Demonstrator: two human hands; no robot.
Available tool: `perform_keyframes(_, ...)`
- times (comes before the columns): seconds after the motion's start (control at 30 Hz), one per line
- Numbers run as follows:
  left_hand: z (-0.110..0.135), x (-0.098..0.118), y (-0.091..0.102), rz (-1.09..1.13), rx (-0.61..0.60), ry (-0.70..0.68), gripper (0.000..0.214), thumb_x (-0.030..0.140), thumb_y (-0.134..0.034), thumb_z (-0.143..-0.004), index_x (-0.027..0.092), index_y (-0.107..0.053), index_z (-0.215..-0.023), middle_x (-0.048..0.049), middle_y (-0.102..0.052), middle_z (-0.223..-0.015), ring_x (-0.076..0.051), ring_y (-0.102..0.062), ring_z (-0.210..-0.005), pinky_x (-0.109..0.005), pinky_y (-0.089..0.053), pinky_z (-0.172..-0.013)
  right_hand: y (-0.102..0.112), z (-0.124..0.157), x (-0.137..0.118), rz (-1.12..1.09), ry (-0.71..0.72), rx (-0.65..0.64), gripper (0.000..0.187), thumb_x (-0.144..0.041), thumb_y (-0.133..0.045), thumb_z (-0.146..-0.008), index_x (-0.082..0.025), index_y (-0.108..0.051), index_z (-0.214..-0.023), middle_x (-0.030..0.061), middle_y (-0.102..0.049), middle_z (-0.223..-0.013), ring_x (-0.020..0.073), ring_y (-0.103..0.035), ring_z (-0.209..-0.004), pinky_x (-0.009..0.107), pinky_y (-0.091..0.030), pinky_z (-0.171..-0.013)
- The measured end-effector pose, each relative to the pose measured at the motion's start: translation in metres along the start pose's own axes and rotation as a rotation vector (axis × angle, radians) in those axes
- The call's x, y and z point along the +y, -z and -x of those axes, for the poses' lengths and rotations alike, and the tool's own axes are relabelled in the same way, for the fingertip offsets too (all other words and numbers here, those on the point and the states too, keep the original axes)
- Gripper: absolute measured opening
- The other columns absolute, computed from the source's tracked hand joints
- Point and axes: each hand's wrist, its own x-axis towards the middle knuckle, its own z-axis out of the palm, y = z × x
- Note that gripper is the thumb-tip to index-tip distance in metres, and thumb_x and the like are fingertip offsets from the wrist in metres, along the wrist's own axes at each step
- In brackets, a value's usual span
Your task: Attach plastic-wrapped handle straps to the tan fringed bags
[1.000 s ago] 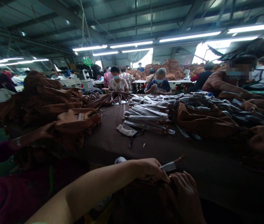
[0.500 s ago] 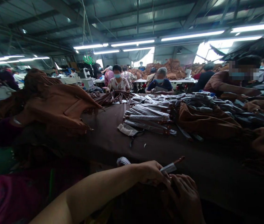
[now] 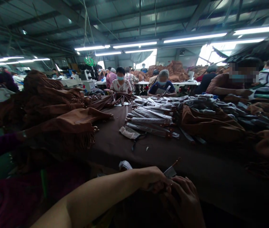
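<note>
At the far left I see a co-worker's purple sleeve (image 3: 3,147) reaching in toward a large heap of brown cloth (image 3: 39,85), with a brown bag (image 3: 77,119) lying along its near side. Next to that, farther back on my dark counter (image 3: 115,145), lies a bundle of bare brown straps (image 3: 115,100). A white bundle (image 3: 125,165) pokes up just beyond my left forearm; past it lie a pale pouch (image 3: 128,132) and a curved black item (image 3: 138,140), in front of a pile of clear-wrapped straps (image 3: 150,117). Near the counter's front edge, my left hand (image 3: 155,180) is closed around a wrapped strap (image 3: 170,172), whose brown tip slants up and to the right out of the grip. My right hand (image 3: 184,189) meets it there, fingers bent against the left; the shadow below is deep, so I can't tell whether it grips anything. Farther right, well apart from my hands, a slumped brown sack (image 3: 210,124) rests beside more wrapped pieces (image 3: 220,103), and another person (image 3: 224,79) leans over that end.
</note>
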Motion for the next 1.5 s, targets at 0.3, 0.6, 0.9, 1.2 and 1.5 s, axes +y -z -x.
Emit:
perform_keyframes(0.3,-0.008,-0.022,-0.005,0.127,-0.055,-0.334,0.038,0.045,-0.081,-0.060,0.011,-0.072,-0.076,0.0041,-0.052,-0.054,-0.005,-0.038,-0.042,-0.021,-0.029,-0.043,-0.003,0.006,0.007,-0.200,-0.074,-0.071,0.019,-0.041,-0.057,-0.093,-0.027,-0.057,-0.105,0.0035,-0.062,-0.105,0.0248,-0.055,-0.101,0.042,-0.045,-0.087)
perform_keyframes(0.6,-0.002,-0.021,-0.004,0.097,0.044,-0.301,0.046,0.046,-0.087,-0.050,0.011,-0.072,-0.076,0.0054,-0.051,-0.052,-0.004,-0.035,-0.043,-0.021,-0.025,-0.044,0.002,-0.003,0.011,-0.194,-0.025,-0.156,0.015,-0.039,-0.057,-0.093,-0.027,-0.058,-0.102,0.0025,-0.062,-0.104,0.0235,-0.057,-0.099,0.042,-0.043,-0.090)
perform_keyframes(0.9,-0.005,-0.021,-0.003,0.149,0.026,-0.300,0.038,0.042,-0.084,-0.054,0.012,-0.073,-0.075,0.0027,-0.057,-0.058,-0.004,-0.039,-0.043,-0.020,-0.028,-0.043,-0.008,0.001,-0.004,-0.064,-0.024,-0.023,0.026,-0.040,-0.049,-0.094,-0.029,-0.057,-0.117,0.0054,-0.061,-0.119,0.0300,-0.053,-0.112,0.053,-0.038,-0.095)
perform_keyframes(1.2,0.004,-0.014,0.001,0.084,0.045,-0.199,0.038,0.041,-0.086,-0.052,0.012,-0.071,-0.070,0.0057,-0.047,-0.048,-0.004,-0.034,-0.040,-0.021,-0.025,-0.041,-0.014,-0.001,-0.003,-0.109,0.032,-0.022,0.025,-0.036,-0.051,-0.094,-0.024,-0.055,-0.117,0.0060,-0.062,-0.111,0.0276,-0.052,-0.113,0.048,-0.041,-0.097)
perform_keyframes(1.5,0.003,-0.010,-0.008,0.138,0.025,-0.153,0.042,0.047,-0.084,-0.050,0.013,-0.069,-0.069,0.0063,-0.046,-0.048,-0.005,-0.031,-0.040,-0.022,-0.023,-0.042,-0.026,0.005,-0.015,-0.121,-0.132,0.110,0.025,-0.041,-0.039,-0.099,-0.024,-0.054,-0.110,0.0087,-0.059,-0.116,0.0295,-0.050,-0.113,0.057,-0.028,-0.103)
